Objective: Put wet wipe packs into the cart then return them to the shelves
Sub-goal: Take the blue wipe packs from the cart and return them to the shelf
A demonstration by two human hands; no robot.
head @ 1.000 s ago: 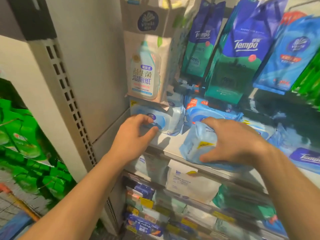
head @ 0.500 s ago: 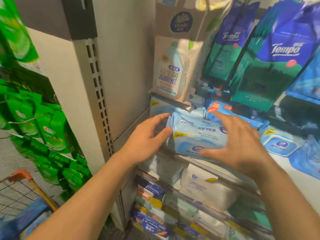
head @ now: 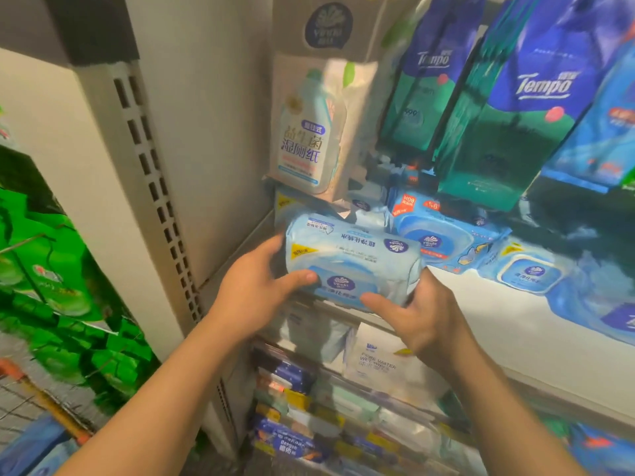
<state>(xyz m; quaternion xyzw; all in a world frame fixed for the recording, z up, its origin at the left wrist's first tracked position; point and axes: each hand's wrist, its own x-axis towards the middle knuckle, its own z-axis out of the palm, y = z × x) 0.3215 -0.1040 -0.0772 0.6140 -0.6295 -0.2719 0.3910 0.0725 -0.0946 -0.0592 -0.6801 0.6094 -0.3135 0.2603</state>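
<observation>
Holding a pale blue wet wipe pack [head: 350, 261] between them at the centre of the frame, both hands are closed around its ends: the left hand [head: 256, 297] cups the left end with its thumb curled over the front face, and the right hand [head: 417, 316] grips the lower right corner, thumb on the front and fingers tucked behind. The pack sits just in front of the edge of the white shelf [head: 498, 324], clear of the shelf surface as far as can be told, with its print upside down to the viewer. Further wet wipe packs [head: 446, 240] lie on that shelf to the right, and hanging Tempo tissue bags [head: 536, 108] fill the upper right of the frame. At the lower left edge, the orange-trimmed wire rim of the cart [head: 41, 403] shows, with blue packaging [head: 31, 448] lying in it, though blur keeps me from saying what it is. My judgement is that the task is somewhere in its middle: at least one pack is off the shelf and in hand, and packs lie both on the shelf and possibly in the cart, so whether this pack is leaving or returning cannot be told from this view alone.
</observation>
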